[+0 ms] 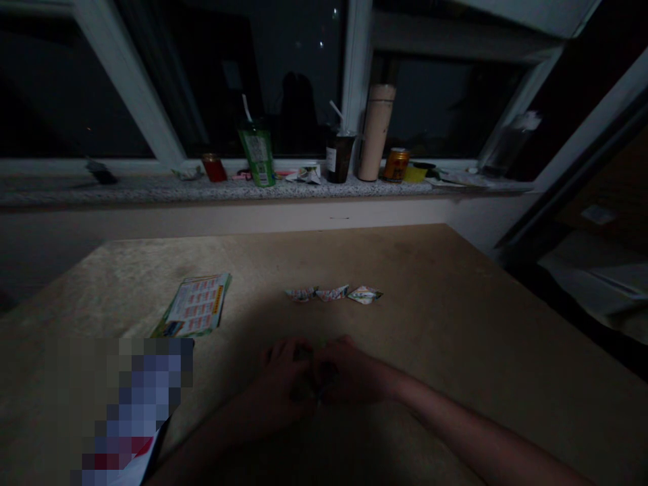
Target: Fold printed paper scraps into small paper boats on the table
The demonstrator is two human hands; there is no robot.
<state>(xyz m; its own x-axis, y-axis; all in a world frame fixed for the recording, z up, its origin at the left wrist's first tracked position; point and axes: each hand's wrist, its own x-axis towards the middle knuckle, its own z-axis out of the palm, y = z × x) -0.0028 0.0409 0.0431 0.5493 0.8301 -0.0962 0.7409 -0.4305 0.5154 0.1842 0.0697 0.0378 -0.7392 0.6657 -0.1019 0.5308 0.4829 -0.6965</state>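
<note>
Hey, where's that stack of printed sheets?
In the head view, the printed sheets lie on the left of the table, left of the three folded papers.

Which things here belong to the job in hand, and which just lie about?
Likely the job's:
three folded papers
printed sheets
anything between left hand and right hand (too dark to tell)

Likely lying about:
green cup
dark cup
tall flask
orange can
</note>
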